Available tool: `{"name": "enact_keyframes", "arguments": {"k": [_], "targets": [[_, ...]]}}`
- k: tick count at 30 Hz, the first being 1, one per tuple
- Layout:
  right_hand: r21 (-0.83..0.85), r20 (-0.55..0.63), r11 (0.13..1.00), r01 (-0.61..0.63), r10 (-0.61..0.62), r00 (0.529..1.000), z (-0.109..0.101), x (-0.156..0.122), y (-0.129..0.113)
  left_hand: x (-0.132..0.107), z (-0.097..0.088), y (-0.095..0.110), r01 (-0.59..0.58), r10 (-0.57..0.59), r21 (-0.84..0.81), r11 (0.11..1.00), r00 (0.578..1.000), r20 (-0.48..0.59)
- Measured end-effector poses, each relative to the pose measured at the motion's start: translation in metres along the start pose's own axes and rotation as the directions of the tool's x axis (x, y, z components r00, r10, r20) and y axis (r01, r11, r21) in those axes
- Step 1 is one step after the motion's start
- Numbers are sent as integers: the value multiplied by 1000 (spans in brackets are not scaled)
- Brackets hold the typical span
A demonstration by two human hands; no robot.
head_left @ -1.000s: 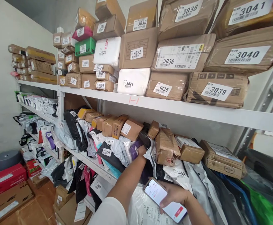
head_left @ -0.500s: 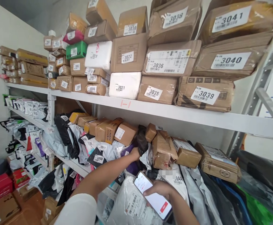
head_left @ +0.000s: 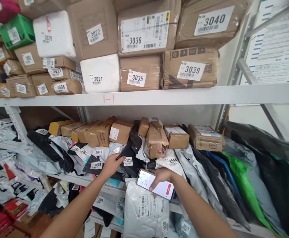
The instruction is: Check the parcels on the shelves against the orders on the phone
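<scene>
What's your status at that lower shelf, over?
Left hand gripping black mailer tagged 3035. Right hand holding phone, screen lit. Neighbouring mailers packed close around it.

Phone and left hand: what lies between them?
Head view: a black bag tagged 3035, pinched by the left hand, fills the gap to the phone in the right hand.

Single head cam, faces fwd & slightly down at shelf rack, close up; left hand & right hand enter from btm edge.
</scene>
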State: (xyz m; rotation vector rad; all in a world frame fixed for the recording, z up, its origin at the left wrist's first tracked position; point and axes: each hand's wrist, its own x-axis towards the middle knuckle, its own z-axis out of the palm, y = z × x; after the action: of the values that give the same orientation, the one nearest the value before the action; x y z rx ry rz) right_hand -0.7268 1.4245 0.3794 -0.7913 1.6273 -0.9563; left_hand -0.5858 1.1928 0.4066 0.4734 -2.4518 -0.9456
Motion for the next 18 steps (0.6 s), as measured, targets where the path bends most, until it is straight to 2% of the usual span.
{"name": "enact_keyframes", "arguments": {"k": [4, 6, 8, 10, 13, 16, 18], "targets": [[-21, -17, 1000, -1, 1, 1000, 2, 2, 5, 3, 3, 7, 77, -78, -48, 996, 997, -16], [-23, -15, 1000, 9, -10, 1000, 4, 2, 5, -1, 3, 15, 115, -115, -78, 990, 993, 5], [-22, -9, 1000, 20, -20, 1000, 5, 1, 3, -11, 10, 24, 104, -101, -127, 986, 994, 31], [-26, 2, 999, 24, -24, 1000, 7, 0, 2, -23, 26, 34, 65, -53, -195, 979, 996, 69], [-68, 13, 997, 30, -29, 999, 11, -4, 5, -31, 64, 47, 41, 2, -311, 949, 991, 137], [-161, -42, 987, -3, -3, 999, 12, -9, 14, -18, 99, 55, 144, -63, -471, 871, 981, 185], [-145, -63, 989, 11, -21, 998, 11, -11, 20, -3, 110, 58, 191, -101, -520, 832, 975, 196]]}}
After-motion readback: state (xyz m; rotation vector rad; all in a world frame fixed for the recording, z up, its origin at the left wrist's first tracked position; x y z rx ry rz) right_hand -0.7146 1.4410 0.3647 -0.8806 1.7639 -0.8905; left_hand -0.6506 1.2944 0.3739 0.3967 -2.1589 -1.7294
